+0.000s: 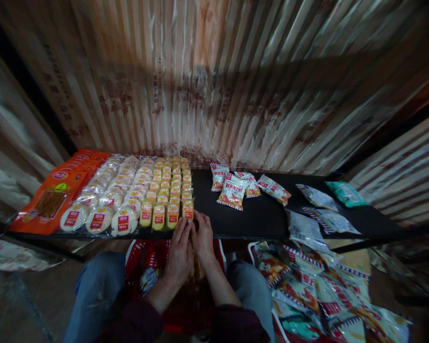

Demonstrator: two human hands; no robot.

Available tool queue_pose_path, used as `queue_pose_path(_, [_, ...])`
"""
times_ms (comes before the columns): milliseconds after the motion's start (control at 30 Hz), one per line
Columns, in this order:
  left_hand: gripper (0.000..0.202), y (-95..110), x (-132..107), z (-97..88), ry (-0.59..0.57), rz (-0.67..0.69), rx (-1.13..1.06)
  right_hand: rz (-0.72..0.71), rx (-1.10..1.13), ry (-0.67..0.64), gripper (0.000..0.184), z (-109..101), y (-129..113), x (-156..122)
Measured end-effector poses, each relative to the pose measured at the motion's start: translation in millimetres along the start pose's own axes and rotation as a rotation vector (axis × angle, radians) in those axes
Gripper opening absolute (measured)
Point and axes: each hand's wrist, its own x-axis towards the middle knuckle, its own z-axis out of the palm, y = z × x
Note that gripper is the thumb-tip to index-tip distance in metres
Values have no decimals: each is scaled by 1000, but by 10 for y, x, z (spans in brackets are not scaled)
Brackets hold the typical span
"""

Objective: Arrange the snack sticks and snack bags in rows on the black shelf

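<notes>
Dark sleeves [137,324] foremost, left hand [179,250] and right hand [202,234], half-curled, touch an end cake packet [188,208], grip unclear; uneven pressure could tip it off the shelf [250,224].

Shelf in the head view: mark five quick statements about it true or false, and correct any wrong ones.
1. The left hand and right hand are at the near end of the rightmost row of yellow packs. True.
2. Round white packs lie between the orange packets and the yellow packs. True.
3. A teal packet lies toward the right of the shelf. True.
4. The orange packets are at the shelf's right end. False: they are at its left end.
5. The basket below the hands is blue. False: the basket is red.
</notes>
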Motion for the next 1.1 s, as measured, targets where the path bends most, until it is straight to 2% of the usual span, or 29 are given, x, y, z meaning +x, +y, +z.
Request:
queue_pose_path(200, [55, -40, 24, 1, 0, 53, 66, -29, -76, -13, 37, 0, -12, 18])
queue_pose_path(433, [64, -77, 4, 8, -26, 166, 216, -31, -158, -16, 37, 18, 12, 30])
queue_pose_path(700, [57, -82, -15, -82, -72, 294, 489, -21, -74, -59, 37, -33, 53, 23])
queue_pose_path(800, [50, -78, -1, -124, -66, 316, 611, -31, -75, -20, 36, -68, 91, 29])
queue_pose_path(967, [42, -105, 74, -132, -66, 401, 669, 34, -5, 75, 43, -90, 105, 130])
queue_pose_path(1100, [41, -137, 122, -120, -91, 405, 664, 135, 180, 31, 56, -42, 78, 305])
